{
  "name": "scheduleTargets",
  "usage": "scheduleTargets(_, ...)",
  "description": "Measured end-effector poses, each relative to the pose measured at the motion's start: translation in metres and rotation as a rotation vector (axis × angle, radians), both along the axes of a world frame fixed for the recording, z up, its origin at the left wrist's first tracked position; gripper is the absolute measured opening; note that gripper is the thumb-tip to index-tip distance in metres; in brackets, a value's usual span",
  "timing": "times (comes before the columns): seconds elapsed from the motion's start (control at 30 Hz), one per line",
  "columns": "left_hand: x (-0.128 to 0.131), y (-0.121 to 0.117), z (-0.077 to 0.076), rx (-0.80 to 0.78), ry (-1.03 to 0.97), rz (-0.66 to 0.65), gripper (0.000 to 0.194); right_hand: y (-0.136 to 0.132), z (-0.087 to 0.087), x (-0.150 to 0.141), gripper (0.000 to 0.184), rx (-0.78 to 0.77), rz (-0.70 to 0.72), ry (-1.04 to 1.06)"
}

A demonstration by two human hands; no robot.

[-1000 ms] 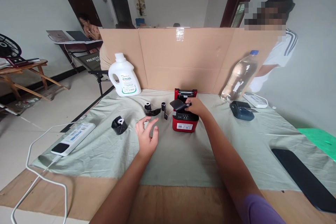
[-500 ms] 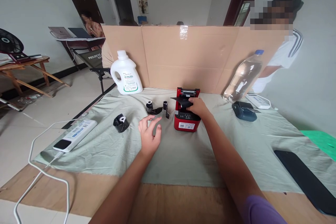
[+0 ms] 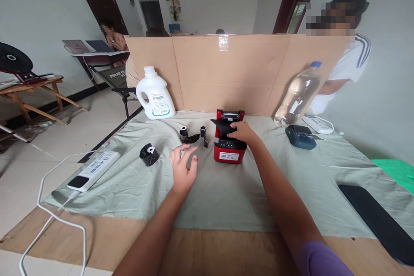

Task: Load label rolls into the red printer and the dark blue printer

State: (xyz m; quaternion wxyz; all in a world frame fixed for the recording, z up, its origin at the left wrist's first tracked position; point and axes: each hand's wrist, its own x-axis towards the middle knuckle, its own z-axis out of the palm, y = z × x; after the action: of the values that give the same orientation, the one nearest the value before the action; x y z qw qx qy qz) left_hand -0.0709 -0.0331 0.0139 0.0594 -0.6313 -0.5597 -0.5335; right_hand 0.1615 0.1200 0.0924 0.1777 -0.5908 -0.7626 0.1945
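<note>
A small red-and-black label printer (image 3: 230, 157) stands on the cloth with its top open. My right hand (image 3: 242, 133) reaches into it, thumb and fingers closed on a black film sheet (image 3: 222, 127) that sticks out to the left. My left hand (image 3: 183, 164) hovers left of the printer, fingers apart and holding nothing. Just beyond it lie a roll of black ribbon (image 3: 187, 137) with a loose tail and a smaller black roll (image 3: 203, 133). Another black ribbon roll (image 3: 149, 154) with a white core sits to its left.
A cardboard screen (image 3: 223, 69) stands behind. Along it are a white detergent jug (image 3: 157, 97) and a clear water bottle (image 3: 299, 95). A dark blue device (image 3: 300, 137) and black phone (image 3: 377, 220) lie right, a white power strip (image 3: 97, 170) left. A person (image 3: 343, 60) is behind, right.
The view has shifted slightly. Both hands keep nearly the same pose, and the right fingers have moved a little on the black film sheet.
</note>
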Motion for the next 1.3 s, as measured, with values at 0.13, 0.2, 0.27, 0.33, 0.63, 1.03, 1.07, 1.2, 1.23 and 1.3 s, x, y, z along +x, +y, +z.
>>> scheduleTargets(0.13, 0.001, 0.0, 0.001, -0.004, 0.008, -0.012, 0.027, 0.0, 0.006, 0.01, 0.016, -0.162, 0.157, 0.289)
scheduleTargets(0.2, 0.001, -0.001, 0.001, -0.007, 0.011, -0.022, 0.027, -0.005, 0.012, 0.013, 0.016, -0.213, 0.209, 0.346)
scheduleTargets(0.27, 0.0, -0.002, 0.001, -0.011, 0.011, -0.029, 0.027, -0.013, 0.021, 0.015, 0.017, -0.249, 0.257, 0.375)
scheduleTargets(0.33, 0.001, -0.002, 0.001, -0.018, 0.011, -0.031, 0.027, -0.024, 0.034, 0.016, 0.018, -0.29, 0.289, 0.385)
scheduleTargets(0.63, 0.032, 0.01, -0.003, -0.1, 0.013, -0.106, 0.025, -0.027, 0.047, 0.022, 0.027, 0.24, 0.028, 0.34)
scheduleTargets(1.03, 0.05, 0.041, 0.034, -0.196, 0.063, -0.213, 0.049, -0.009, 0.027, 0.036, 0.016, 0.207, 0.03, 0.295)
scheduleTargets(1.07, 0.053, 0.048, 0.042, -0.205, 0.095, -0.222, 0.045, -0.012, 0.029, 0.038, 0.015, 0.171, 0.049, 0.279)
scheduleTargets(1.2, 0.059, 0.067, 0.063, -0.207, 0.214, -0.335, 0.018, -0.023, 0.033, 0.045, 0.011, 0.071, 0.107, 0.198)
scheduleTargets(1.23, 0.058, 0.07, 0.064, -0.208, 0.22, -0.375, 0.019, -0.024, 0.033, 0.046, 0.011, 0.053, 0.118, 0.184)
scheduleTargets(1.3, 0.055, 0.077, 0.062, -0.215, 0.172, -0.431, 0.026, -0.025, 0.033, 0.047, 0.013, 0.01, 0.144, 0.165)
